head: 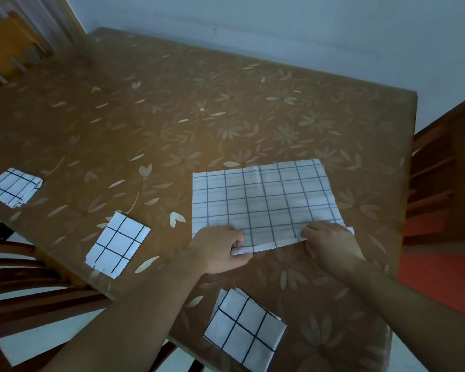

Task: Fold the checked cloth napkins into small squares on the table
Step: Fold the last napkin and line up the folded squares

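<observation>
White cloth: the checked napkin point(263, 200) you are working lies right of centre in the frame, spread flat as a wide rectangle on the brown flower-patterned bench point(172, 116), with a crease running down its middle.
Near edge: a thin strip along the lower border is lifted and turned up between your hands.
Left hand: your left hand point(220, 249) sits at the lower left corner of the napkin, fingers curled and pinching that corner.
Right hand: your right hand point(329, 241) sits at the lower right corner, fingers curled over the edge and pinching it.
Done so far: three folded squares already lie on the bench, one at the far left edge point(14, 187), one at lower left of centre point(117, 244), one at the bottom centre point(243, 331) hanging partly over the bench's rim.
Step in hand: you appear to be starting the lengthwise fold of this napkin, near edge gripped and ready to lift.
Next move: it likely calls for carrying both corners up and away together to meet the far edge, keeping them level so the checks line up, then pressing the fold flat.
</observation>
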Demonstrator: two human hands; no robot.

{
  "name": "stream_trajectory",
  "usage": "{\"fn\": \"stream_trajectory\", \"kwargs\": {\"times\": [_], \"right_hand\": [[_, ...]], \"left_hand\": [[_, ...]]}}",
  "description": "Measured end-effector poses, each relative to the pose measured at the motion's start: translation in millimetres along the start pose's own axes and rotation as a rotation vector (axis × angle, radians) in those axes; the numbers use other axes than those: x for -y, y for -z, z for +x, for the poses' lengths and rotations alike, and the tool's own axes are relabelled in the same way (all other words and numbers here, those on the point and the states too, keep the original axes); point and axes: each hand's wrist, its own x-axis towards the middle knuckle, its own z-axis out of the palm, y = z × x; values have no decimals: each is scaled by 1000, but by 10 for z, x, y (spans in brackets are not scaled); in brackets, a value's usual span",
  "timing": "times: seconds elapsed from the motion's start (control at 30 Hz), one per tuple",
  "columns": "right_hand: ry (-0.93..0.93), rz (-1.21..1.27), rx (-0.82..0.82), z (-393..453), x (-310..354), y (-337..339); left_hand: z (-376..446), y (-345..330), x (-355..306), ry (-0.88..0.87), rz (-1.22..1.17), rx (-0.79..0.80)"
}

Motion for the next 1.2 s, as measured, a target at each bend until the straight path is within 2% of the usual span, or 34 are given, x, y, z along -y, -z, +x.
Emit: {"fn": "stream_trajectory", "kwargs": {"times": [0.1,0.23,0.5,0.63,0.73,0.87,1.2], "right_hand": [[20,11,21,-32,8,-26],[-26,32,19,-125,0,-84],[-146,99,-117,92,321,-141],[-109,244,-6,361,790,-313],[-88,262,96,450,991,-463],[-137,168,140,317,761,-542],[-243,-49,212,-225,-323,-354]], "left_hand": [[80,-47,-51,95,15,-37],[134,-132,-85,131,74,-62],[101,-232,-119,101,156,-158],[113,-249,-131,115,157,-162],[111,-278,-112,114,154,-165],[112,-299,-113,139,128,-173],[93,-321,-111,106,125,-236]]}}
